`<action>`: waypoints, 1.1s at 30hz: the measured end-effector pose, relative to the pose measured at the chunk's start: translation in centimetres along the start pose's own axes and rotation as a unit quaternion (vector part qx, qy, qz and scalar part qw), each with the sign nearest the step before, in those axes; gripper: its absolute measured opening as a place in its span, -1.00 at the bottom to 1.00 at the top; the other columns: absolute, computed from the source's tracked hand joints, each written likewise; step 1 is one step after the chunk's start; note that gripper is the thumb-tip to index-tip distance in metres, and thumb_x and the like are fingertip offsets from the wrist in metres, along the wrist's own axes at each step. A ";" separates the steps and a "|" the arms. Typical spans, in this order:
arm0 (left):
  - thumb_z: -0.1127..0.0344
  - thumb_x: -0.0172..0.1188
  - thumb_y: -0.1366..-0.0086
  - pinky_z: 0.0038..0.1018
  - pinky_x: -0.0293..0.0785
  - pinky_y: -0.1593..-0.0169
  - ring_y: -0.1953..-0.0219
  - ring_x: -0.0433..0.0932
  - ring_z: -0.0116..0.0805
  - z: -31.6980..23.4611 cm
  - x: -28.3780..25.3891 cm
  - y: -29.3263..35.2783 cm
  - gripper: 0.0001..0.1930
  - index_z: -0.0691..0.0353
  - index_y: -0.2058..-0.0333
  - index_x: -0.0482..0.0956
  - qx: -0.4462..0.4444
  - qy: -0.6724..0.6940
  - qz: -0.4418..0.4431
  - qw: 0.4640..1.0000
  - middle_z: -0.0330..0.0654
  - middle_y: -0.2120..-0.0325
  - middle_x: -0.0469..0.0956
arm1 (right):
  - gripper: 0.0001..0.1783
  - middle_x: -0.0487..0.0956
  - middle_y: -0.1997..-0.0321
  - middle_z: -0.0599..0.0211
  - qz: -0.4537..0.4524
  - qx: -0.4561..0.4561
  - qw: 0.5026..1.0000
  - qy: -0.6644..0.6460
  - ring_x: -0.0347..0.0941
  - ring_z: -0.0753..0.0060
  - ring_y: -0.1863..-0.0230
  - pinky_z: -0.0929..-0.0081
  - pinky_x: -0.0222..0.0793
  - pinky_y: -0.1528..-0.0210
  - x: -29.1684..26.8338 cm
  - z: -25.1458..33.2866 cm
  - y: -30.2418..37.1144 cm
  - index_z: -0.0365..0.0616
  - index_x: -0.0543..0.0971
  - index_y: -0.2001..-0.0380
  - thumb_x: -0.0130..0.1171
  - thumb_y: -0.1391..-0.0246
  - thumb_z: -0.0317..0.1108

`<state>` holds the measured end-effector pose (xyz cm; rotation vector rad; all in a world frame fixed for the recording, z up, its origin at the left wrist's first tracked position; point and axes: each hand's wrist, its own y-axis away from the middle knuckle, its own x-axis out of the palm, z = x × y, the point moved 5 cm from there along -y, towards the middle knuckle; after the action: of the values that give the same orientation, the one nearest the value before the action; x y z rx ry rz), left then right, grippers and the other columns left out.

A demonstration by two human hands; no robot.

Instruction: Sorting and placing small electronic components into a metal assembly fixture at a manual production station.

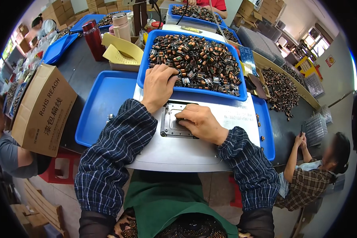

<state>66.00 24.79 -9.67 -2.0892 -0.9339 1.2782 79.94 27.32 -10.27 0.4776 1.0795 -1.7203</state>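
Observation:
A blue tray [242,94] heaped with small copper-and-black coil components [198,59] stands in front of me. Over its near left edge reaches my left hand [159,85], its fingers curled and closed among the coils; what they hold is hidden. My right hand [203,123] is above a square metal plate fixture [171,131] with screws at its corners. Thumb and forefinger there are pinched around a small dark part, mostly covered by the fingers. The fixture is set in a silver metal work surface [178,154].
Left lies a shallow blue tray [103,99] with a small part in it; right is another blue tray [267,139] with a few coils. A carton [45,111], red bottle [93,41] and yellow box [123,53] stand left. Loose coils [281,89] lie right. Other people sit on both sides.

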 end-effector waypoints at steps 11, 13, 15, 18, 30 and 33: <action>0.51 0.10 -0.11 -0.67 0.34 0.34 0.43 0.39 -0.61 -0.5 -1.5 2.1 -0.85 0.34 0.29 0.48 -0.191 0.310 -0.014 0.931 -0.27 0.44 0.47 | -0.85 0.45 0.53 0.22 -0.008 -0.018 0.997 0.075 0.40 0.20 0.47 0.40 0.33 0.44 0.3 0.4 0.3 -0.22 0.51 0.48 0.16 0.26 -0.57; 0.52 0.11 -0.08 -0.63 0.34 0.36 0.45 0.39 -0.55 -1.0 -1.9 2.7 -0.81 0.34 0.28 0.48 -0.184 0.279 0.017 0.942 -0.22 0.41 0.48 | -0.83 0.45 0.53 0.24 -0.008 -0.023 0.998 0.052 0.40 0.27 0.50 0.47 0.31 0.46 0.3 0.2 0.3 -0.22 0.52 0.46 0.17 0.26 -0.57; 0.54 0.10 -0.06 -0.58 0.34 0.34 0.43 0.41 -0.43 -1.7 -2.4 3.2 -0.80 0.30 0.27 0.49 -0.116 0.228 0.035 0.966 -0.14 0.41 0.45 | -0.82 0.46 0.53 0.27 -0.028 0.019 0.999 0.005 0.40 0.35 0.51 0.52 0.30 0.47 -0.6 -0.1 0.3 -0.23 0.52 0.44 0.18 0.26 -0.57; 0.56 0.09 -0.05 -0.56 0.35 0.32 0.42 0.42 -0.36 -2.3 -3.0 4.5 -0.78 0.29 0.26 0.49 -0.132 0.225 0.107 0.959 -0.14 0.42 0.43 | -0.85 0.50 0.46 0.37 -0.126 0.166 0.948 -0.239 0.38 0.61 0.51 0.64 0.31 0.48 -3.3 -2.6 0.2 -0.23 0.53 0.42 0.12 0.18 -0.60; 0.60 0.08 0.00 -0.47 0.38 0.27 0.39 0.44 -0.25 -4.4 -2.4 5.5 -0.76 0.35 0.28 0.48 -0.069 0.159 0.236 0.956 -0.09 0.42 0.45 | -0.81 0.38 0.60 0.32 -0.141 0.159 0.948 0.236 0.34 0.38 0.53 0.47 0.24 0.44 -7.8 -7.0 0.4 -0.14 0.52 0.51 0.24 0.24 -0.30; 0.58 0.10 0.01 -0.42 0.39 0.25 0.35 0.44 -0.19 -5.0 -2.2 5.8 -0.77 0.36 0.30 0.50 0.040 0.124 0.226 0.965 -0.07 0.41 0.46 | -0.81 0.38 0.58 0.32 -0.144 0.153 0.953 0.218 0.35 0.37 0.51 0.46 0.24 0.43 -7.5 -7.0 0.2 -0.15 0.49 0.52 0.22 0.23 -0.31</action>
<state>71.46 19.11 -10.57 -2.4097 -0.2984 1.1955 82.08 37.23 -8.50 0.9713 1.2403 -2.1145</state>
